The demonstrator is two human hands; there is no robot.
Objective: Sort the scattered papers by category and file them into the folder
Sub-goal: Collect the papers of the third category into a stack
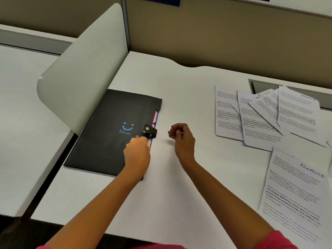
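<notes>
A black folder [107, 128] with a blue smiley print lies closed on the white desk, left of centre. Pink and blue divider edges [155, 117] stick out along its right side. My left hand [137, 152] rests on the folder's right edge, its fingers at the snap strap [150, 131]. My right hand [181, 138] hovers just right of the folder, fingers curled, holding nothing. Several printed papers [265, 115] lie fanned out at the right. One sheet marked FINANCE [294, 193] lies nearer me at the right edge.
A curved grey-white partition [82, 69] stands along the folder's left side. A tan cubicle wall [224, 36] closes off the back. A cable slot [260, 87] is cut into the desk behind the papers. The white desk [179, 177] shows bare between folder and papers.
</notes>
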